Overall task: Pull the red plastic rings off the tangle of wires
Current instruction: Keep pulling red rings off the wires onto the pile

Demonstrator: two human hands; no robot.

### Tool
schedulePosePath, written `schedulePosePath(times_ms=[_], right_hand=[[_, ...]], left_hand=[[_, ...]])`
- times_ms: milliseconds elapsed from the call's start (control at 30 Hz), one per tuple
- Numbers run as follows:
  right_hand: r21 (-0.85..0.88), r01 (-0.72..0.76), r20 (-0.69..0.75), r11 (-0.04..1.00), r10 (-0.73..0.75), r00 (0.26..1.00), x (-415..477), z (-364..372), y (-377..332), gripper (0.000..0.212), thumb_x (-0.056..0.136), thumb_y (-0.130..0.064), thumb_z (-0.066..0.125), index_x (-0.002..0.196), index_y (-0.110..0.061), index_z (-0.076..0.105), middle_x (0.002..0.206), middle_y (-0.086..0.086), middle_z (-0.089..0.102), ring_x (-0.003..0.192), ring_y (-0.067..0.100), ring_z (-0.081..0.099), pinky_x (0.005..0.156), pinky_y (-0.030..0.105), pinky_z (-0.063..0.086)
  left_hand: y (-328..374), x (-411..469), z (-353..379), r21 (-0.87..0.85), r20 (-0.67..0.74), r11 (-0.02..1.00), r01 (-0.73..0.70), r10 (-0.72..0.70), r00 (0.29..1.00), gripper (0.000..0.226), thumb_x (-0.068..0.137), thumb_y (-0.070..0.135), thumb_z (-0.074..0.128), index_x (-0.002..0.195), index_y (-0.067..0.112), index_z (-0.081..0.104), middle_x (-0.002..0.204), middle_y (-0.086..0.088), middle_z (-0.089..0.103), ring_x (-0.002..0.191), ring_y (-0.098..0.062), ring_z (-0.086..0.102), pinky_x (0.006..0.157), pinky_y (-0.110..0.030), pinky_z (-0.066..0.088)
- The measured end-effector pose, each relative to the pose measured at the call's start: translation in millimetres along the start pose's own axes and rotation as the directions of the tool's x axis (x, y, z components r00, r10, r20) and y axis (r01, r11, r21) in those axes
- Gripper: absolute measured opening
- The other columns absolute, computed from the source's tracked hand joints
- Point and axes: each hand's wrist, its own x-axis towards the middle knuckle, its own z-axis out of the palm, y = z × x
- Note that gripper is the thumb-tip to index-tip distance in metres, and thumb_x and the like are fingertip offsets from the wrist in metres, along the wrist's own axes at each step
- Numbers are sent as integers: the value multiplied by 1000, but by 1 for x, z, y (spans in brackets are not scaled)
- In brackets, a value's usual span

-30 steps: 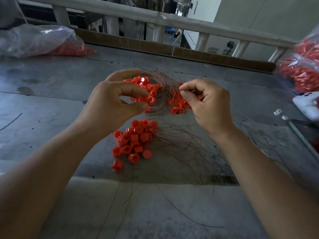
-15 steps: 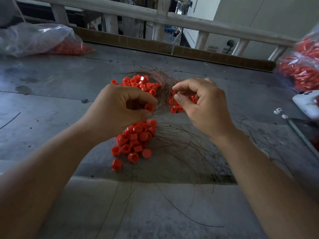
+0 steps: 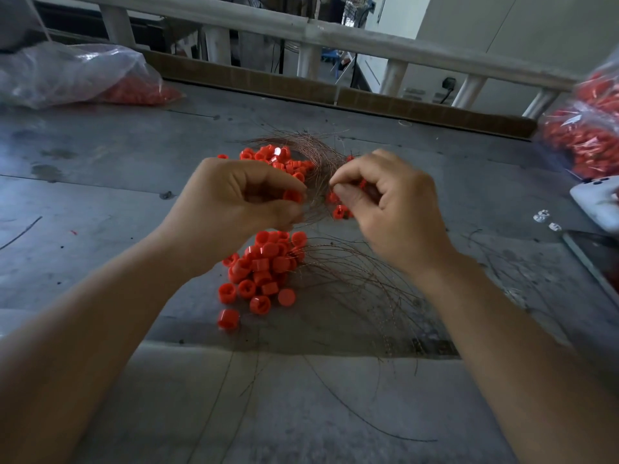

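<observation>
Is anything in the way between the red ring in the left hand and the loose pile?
Nothing visible. The left hand pinches the red ring above the loose pile; the wires that the right hand pinches pass beside it.

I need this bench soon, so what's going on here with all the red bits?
A person is pulling plastic rings off a tangle of wires on the grey table. The left hand pinches one red ring; the right hand pinches the wires right beside it. A heap of loose rings lies nearer the person, and more rings sit among the wires beyond the hands. A plastic bag of red parts lies far left.
</observation>
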Motion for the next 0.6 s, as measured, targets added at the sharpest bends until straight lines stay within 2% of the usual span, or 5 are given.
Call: schedulePosePath(times_ms=[100, 200, 333, 600], right_hand=[[91, -75, -64, 993, 81, 995, 1, -7, 2, 8, 82, -9, 62, 82, -16, 65, 74, -14, 54, 63, -2, 48, 64, 14, 41], [193, -86, -64, 978, 100, 993, 0, -9, -2, 14, 83, -12, 62, 77, -25, 59, 73, -10, 59, 62, 1, 50, 62, 16, 41], [216, -27, -51, 976, 39, 998, -2, -7, -10, 14, 83, -10, 62, 77, -23, 59, 72, -12, 57, 62, -1, 49, 60, 9, 37], [203, 2, 7, 979, -3, 1000, -6, -6, -17, 9, 81, -11, 62, 78, -19, 60, 72, -12, 55, 62, 5, 51, 59, 13, 40]], left_hand=[[0, 1, -2, -123, -36, 992, 30, -35, 999, 25, 57, 20, 66, 82, 18, 67, 73, 4, 73, 65, -11, 69, 60, -14, 52], [-1, 0, 0, -114, -20, 993, 23, -25, 999, 27, 58, 17, 67, 85, 20, 67, 73, 5, 72, 64, -11, 68, 60, -15, 52], [0, -1, 1, -118, -10, 993, -6, 5, 1000, 27, 54, 18, 69, 81, 17, 65, 73, 3, 72, 63, -10, 67, 60, -15, 52], [2, -1, 3, -105, 22, 994, -9, 11, 1000, 25, 55, 15, 69, 79, 15, 65, 76, 4, 72, 69, -9, 68, 63, -13, 51]])
